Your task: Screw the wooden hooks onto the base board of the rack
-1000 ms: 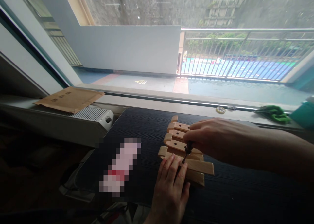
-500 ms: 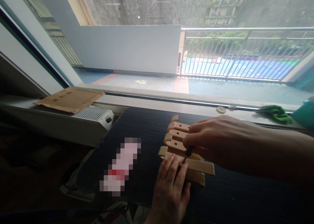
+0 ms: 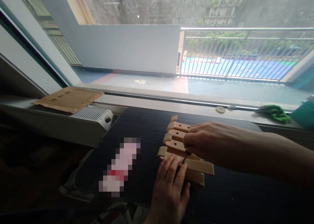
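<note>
A pale wooden piece (image 3: 200, 166) made of several parallel slats with rounded ends and dark screw holes lies on a black table (image 3: 147, 125). My right hand (image 3: 208, 139) is closed around the handle of a small screwdriver (image 3: 186, 154). Its thin shaft slants down to a spot on the nearest slat, beside my left fingertips. The fist hides most of the handle. My left hand (image 3: 169, 188) lies with its fingers stretched out over the near slat, pressing on the wood, and its thumb rests apart to the right.
A pixelated pink and red item (image 3: 120, 166) lies left on the table. Beyond it, a brown paper envelope (image 3: 68, 98) rests on a white radiator (image 3: 95, 116). On the windowsill are a tape roll (image 3: 220, 109), a green cloth (image 3: 276, 113) and a teal container (image 3: 304, 114).
My right hand and forearm have dipped slightly, with the wrist turned a little, while the screwdriver tip stays at the same slat. My left hand and the wooden piece hold their place.
</note>
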Demonstrator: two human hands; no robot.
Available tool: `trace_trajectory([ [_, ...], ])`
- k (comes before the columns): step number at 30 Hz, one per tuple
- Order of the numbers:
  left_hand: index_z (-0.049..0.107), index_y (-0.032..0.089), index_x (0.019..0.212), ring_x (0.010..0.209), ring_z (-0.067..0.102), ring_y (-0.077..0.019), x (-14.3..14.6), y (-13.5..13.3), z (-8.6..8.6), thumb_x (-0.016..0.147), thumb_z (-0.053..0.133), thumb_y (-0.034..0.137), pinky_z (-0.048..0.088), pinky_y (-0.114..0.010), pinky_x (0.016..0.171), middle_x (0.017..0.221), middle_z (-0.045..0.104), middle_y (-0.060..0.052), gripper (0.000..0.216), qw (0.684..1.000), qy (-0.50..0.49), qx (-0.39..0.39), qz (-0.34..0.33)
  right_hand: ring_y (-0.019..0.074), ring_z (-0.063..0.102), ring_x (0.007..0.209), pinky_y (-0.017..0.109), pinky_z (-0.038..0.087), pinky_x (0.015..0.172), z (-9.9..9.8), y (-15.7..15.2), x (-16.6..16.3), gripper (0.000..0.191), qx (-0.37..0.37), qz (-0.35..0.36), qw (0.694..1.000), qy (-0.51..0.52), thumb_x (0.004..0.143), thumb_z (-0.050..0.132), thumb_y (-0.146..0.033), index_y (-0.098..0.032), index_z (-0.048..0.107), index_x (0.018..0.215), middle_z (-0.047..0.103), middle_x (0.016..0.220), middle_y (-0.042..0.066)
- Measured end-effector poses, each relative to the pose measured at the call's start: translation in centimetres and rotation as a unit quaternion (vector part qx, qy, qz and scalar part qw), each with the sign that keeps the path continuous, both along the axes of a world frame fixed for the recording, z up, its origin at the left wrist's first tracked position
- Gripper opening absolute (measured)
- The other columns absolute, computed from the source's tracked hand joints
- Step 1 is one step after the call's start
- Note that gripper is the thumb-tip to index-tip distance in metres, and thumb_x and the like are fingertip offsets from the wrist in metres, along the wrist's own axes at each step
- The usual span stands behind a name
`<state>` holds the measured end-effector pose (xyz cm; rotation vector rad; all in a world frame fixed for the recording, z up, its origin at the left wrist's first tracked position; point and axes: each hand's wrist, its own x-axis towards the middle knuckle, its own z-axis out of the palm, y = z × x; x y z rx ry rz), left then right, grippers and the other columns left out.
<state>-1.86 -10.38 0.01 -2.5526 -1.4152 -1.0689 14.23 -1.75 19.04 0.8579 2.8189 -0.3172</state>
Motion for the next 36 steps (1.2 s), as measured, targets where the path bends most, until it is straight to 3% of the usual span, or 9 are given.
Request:
trace_trajectory([
  [5, 0.053, 0.014, 0.125, 0.128, 0.042, -0.0269, 0.1, 0.1, 0.2, 0.086, 0.051, 0.014, 0.039, -0.049, 0.105, 0.130, 0.054, -0.012, 0.039, 1.000, -0.011, 0.012, 0.003, 0.0125, 0.060, 0.070, 0.024, 0.038, 0.058, 1.5, -0.6, -0.9, 0.025, -0.006, -0.018, 1.000, 0.010, 0.075, 0.053, 0.001, -0.020, 0.062, 0.084, 0.065, 0.083, -0.002],
  [9, 0.054, 0.015, 0.124, 0.127, 0.043, -0.0260, 0.3, 0.0, 0.2, 0.087, 0.051, 0.015, 0.039, -0.048, 0.105, 0.129, 0.055, -0.010, 0.038, 1.000, -0.022, 0.011, 0.006, 0.0125, 0.061, 0.074, 0.024, 0.042, 0.062, 2.1, -0.8, -1.7, 0.029, -0.028, -0.041, 0.999, -0.011, 0.075, 0.051, 0.006, -0.018, 0.064, 0.083, 0.066, 0.086, -0.001],
  [13, 0.055, 0.015, 0.124, 0.127, 0.044, -0.0263, 0.3, 0.0, 0.1, 0.087, 0.052, 0.016, 0.038, -0.048, 0.105, 0.129, 0.055, -0.010, 0.037, 0.999, -0.031, 0.010, 0.005, 0.0133, 0.061, 0.083, 0.023, 0.044, 0.069, 1.4, -0.5, -1.4, 0.028, -0.024, -0.017, 0.999, 0.028, 0.078, 0.049, 0.004, -0.016, 0.065, 0.089, 0.067, 0.096, 0.003],
  [20, 0.054, 0.015, 0.124, 0.128, 0.043, -0.0266, 0.2, 0.1, 0.2, 0.086, 0.052, 0.015, 0.039, -0.048, 0.105, 0.129, 0.055, -0.011, 0.038, 1.000, -0.024, 0.012, 0.001, 0.0149, 0.061, 0.079, 0.025, 0.044, 0.071, -0.1, 0.0, -0.1, 0.023, 0.023, 0.035, 0.998, 0.040, 0.081, 0.048, -0.002, -0.015, 0.064, 0.092, 0.066, 0.090, 0.007],
  [26, 0.055, 0.015, 0.124, 0.127, 0.044, -0.0268, 0.3, 0.1, 0.1, 0.086, 0.053, 0.015, 0.039, -0.049, 0.104, 0.128, 0.056, -0.010, 0.038, 0.999, -0.032, 0.008, 0.002, 0.0117, 0.057, 0.065, 0.024, 0.037, 0.056, 1.7, -0.7, -1.2, 0.023, -0.017, -0.020, 0.999, -0.020, 0.075, 0.053, 0.002, -0.018, 0.062, 0.078, 0.064, 0.078, -0.002],
  [29, 0.054, 0.015, 0.124, 0.127, 0.044, -0.0263, 0.4, 0.1, 0.1, 0.086, 0.053, 0.015, 0.039, -0.048, 0.104, 0.128, 0.056, -0.010, 0.038, 0.999, -0.034, 0.008, 0.001, 0.0117, 0.056, 0.068, 0.024, 0.037, 0.058, 2.2, -0.9, -1.7, 0.024, -0.029, -0.035, 0.999, -0.030, 0.076, 0.052, 0.004, -0.017, 0.062, 0.078, 0.063, 0.079, -0.002],
  [36, 0.055, 0.016, 0.124, 0.127, 0.044, -0.0260, 0.2, 0.1, 0.0, 0.087, 0.052, 0.017, 0.039, -0.048, 0.104, 0.129, 0.056, -0.009, 0.038, 1.000, -0.031, 0.004, 0.004, 0.0119, 0.054, 0.077, 0.025, 0.036, 0.066, 0.1, 0.2, -0.1, 0.019, -0.025, 0.000, 0.999, 0.025, 0.080, 0.053, -0.002, -0.019, 0.060, 0.088, 0.062, 0.089, -0.001],
])
